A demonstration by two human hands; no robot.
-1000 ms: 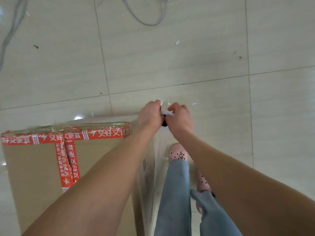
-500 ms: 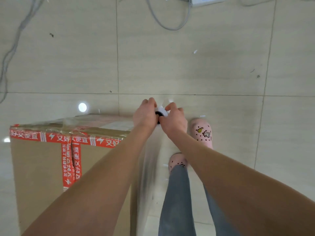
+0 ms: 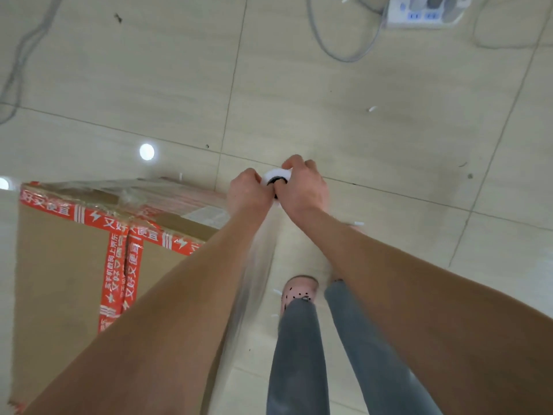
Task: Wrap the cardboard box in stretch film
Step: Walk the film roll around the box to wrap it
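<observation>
Gripping the top of the roll (image 3: 276, 176) from both sides, the left hand (image 3: 247, 193) and right hand (image 3: 302, 187) hold it upright just off the right edge of the box (image 3: 59, 265), each grip clenched on it. Film (image 3: 254, 280) hangs blurred below, beside that edge. Since a second ago the view has swung and a power strip (image 3: 425, 10) has appeared far right, so the person is likely walking film round to another face

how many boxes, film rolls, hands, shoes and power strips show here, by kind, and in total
cardboard box: 1
film roll: 1
hands: 2, left hand and right hand, both gripping the film roll
pink shoe: 1
power strip: 1
total: 6
</observation>
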